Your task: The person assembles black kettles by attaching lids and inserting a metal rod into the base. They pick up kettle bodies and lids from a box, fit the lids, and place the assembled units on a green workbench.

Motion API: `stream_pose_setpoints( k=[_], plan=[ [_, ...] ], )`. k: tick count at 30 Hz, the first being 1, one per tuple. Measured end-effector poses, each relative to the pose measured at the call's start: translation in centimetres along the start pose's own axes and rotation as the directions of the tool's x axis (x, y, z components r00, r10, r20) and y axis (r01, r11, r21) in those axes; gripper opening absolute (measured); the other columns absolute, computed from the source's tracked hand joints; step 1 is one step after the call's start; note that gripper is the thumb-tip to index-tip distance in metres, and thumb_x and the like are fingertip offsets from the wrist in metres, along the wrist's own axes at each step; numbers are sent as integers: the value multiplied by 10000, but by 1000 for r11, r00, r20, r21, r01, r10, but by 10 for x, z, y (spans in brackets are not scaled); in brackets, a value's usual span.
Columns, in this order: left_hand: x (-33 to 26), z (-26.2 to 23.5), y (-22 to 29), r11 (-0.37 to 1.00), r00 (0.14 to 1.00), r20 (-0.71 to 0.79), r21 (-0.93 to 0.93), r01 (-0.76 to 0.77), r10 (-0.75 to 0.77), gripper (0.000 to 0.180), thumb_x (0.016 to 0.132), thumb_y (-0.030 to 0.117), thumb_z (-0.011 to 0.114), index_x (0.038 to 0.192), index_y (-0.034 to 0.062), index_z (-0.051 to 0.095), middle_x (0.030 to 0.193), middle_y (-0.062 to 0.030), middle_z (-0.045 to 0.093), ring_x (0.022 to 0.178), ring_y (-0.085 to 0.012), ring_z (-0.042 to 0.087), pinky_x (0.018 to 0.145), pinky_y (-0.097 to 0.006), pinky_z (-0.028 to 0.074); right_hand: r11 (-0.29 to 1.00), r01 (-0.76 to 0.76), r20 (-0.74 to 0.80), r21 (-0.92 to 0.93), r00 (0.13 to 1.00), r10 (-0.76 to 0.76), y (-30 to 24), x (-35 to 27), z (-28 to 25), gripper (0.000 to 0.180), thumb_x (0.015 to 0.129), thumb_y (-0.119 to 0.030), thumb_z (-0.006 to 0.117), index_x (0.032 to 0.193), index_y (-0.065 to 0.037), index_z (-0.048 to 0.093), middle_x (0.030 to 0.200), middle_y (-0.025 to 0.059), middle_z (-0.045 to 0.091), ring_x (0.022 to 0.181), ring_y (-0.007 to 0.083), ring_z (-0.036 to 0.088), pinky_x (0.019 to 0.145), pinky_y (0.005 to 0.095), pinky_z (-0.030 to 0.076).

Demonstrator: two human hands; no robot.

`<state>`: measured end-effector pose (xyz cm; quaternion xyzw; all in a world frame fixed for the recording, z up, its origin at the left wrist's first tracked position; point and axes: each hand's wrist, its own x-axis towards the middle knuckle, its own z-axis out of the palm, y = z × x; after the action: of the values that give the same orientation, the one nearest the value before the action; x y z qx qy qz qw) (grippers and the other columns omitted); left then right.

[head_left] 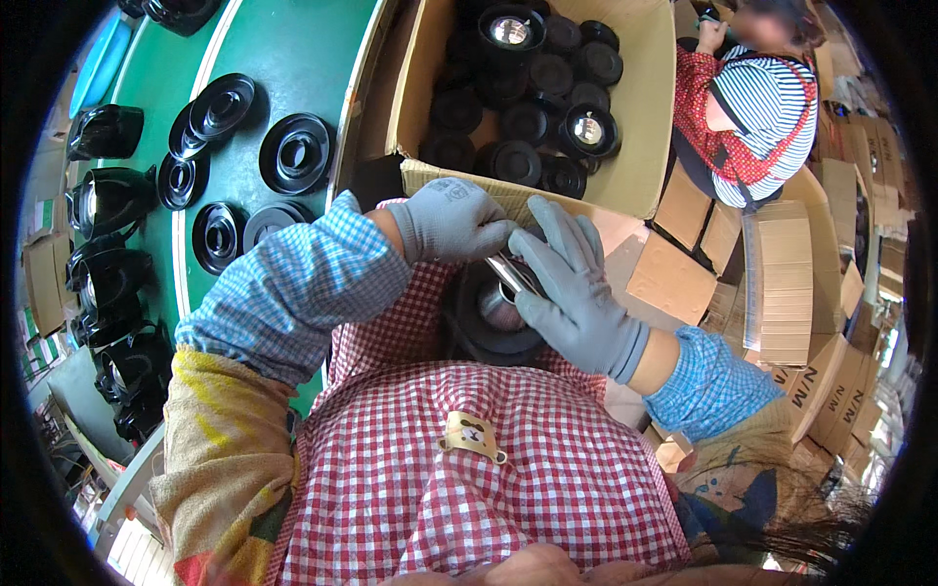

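Observation:
In grey gloves, my two hands meet above my lap. My left hand is closed, thumb and fingers pinched together at the upper end of a shiny metal piece; what lies inside the pinch is hidden. My right hand has its thumb and fingers around the same metal piece, fingertips touching the left hand. Just below, a black round part with a silvery centre rests in my lap, partly covered by the right hand.
Ahead stands an open cardboard box of black round parts, some with shiny centres. A green table on the left bears several black discs and black housings. At the upper right another person works beside flattened cartons.

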<state>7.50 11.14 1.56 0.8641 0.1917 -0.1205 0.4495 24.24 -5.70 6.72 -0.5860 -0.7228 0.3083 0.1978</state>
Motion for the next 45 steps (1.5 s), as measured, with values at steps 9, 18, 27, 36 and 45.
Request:
stream_pose_setpoints(
  k=[9,18,27,36,45],
  plan=[
    [62,12,-25,968,987,-38,-196,-157,153,339,935,367,634,1024,58,741,974,-158,717,913,-357,679,823,-430,535,784,60,-51,618,998,-37,-21,27,23,713,1052,-365,430,1607,2,173,1599,266,307,1480,370,335,1231,515,161],
    [-65,33,99,655,554,-386,209,-726,737,369,907,413,667,1072,86,716,1063,-87,662,1048,-263,637,907,-433,487,61,-121,121,991,993,6,1,23,19,896,984,-727,313,1652,-168,105,1663,120,268,1488,316,331,1181,394,315],
    [-23,74,86,712,615,-397,163,-684,681,282,840,424,748,810,164,640,781,-12,614,769,-248,604,767,-401,469,808,438,-6,394,880,-474,81,94,34,564,1055,-506,399,949,-68,737,1227,144,670,1295,353,512,1163,526,264],
    [-36,58,47,344,466,-554,-315,-885,690,247,841,153,764,677,88,591,658,-53,585,688,-265,629,908,-499,536,982,175,-249,68,956,-153,68,26,11,330,957,-398,599,801,-111,644,733,55,610,762,290,582,810,433,457],
    [-92,15,18,788,571,-767,-144,-599,293,318,915,78,576,1203,-43,636,1218,-217,637,1087,-374,640,1000,-498,466,974,224,-351,39,916,-196,108,41,13,367,859,-468,762,847,-106,709,736,62,644,740,262,625,710,400,492]
  ],
)
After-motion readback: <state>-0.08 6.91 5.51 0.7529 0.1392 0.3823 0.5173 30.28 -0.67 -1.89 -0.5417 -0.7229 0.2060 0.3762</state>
